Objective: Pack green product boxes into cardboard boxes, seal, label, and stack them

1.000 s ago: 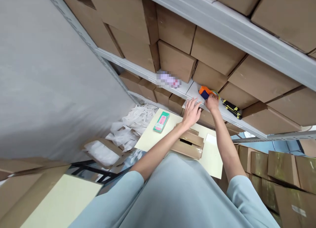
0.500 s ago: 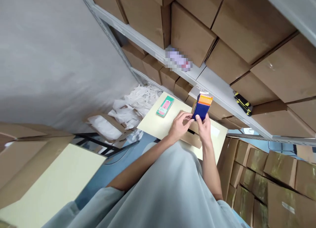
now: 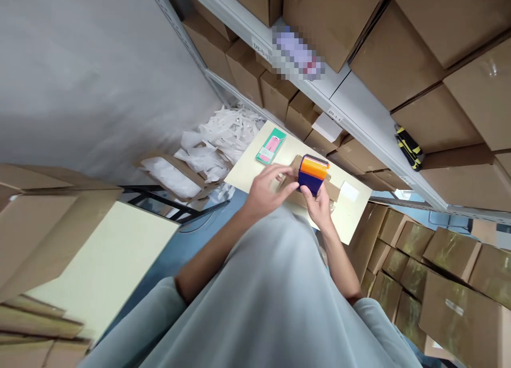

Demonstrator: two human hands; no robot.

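My right hand [image 3: 318, 206] grips the lower end of a dark blue and orange packet [image 3: 310, 184], thumb on its near face. Its orange upper part looks curved and shiny; I cannot make out what is inside. My left hand [image 3: 264, 190] is open just left of the packet, with thumb and fingers apart; its thumb tip comes close to the packet's edge. Below and behind the packet, an open cardboard box [image 3: 331, 190] sits on the cream table [image 3: 244, 169], partly hidden by my hands. A green package with a pink item [image 3: 271, 145] lies flat at the table's far left.
Shelves of cardboard boxes [image 3: 411, 65] rise ahead, with a black and yellow cutter [image 3: 408, 147] on one ledge. White scrap paper [image 3: 223, 131] is heaped left of the table. Stacked cartons [image 3: 415, 275] stand at right, another cream tabletop [image 3: 120, 251] at left.
My left hand has moved left off the packet and its fingers have spread. The packet has tilted, showing more of its orange part. The camera view has shifted.
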